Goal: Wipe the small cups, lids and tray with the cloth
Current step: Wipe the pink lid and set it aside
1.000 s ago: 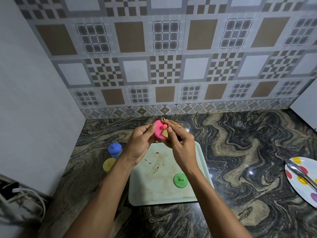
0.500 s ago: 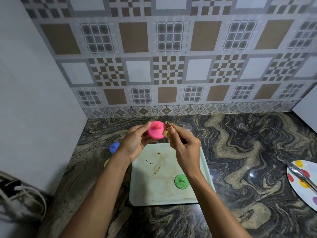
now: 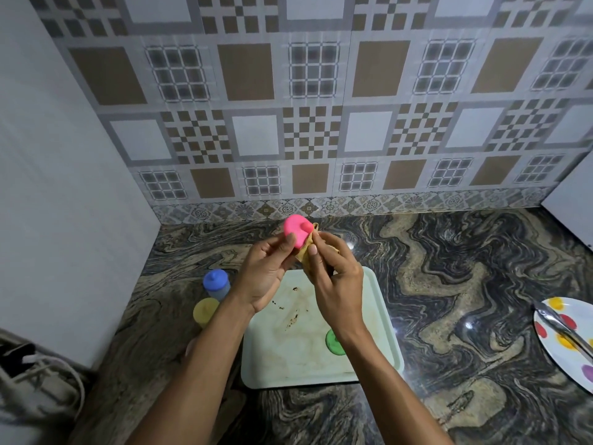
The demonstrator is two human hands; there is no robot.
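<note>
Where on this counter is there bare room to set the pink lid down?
The widest free patch is the counter between the tray and the spotted plate. The tray's near-left floor is bare too, though stained, left of the green lid. Left of the tray is crowded: the blue-lidded cup and yellow cup stand by the wall.

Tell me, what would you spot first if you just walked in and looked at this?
The bright pink lid jumps out first: the left hand holds it up in the middle, and the right hand presses a tan cloth against it. Below the hands lies a pale tray with brown stains and a green lid on it. A spotted plate peeks in at the right edge.
</note>
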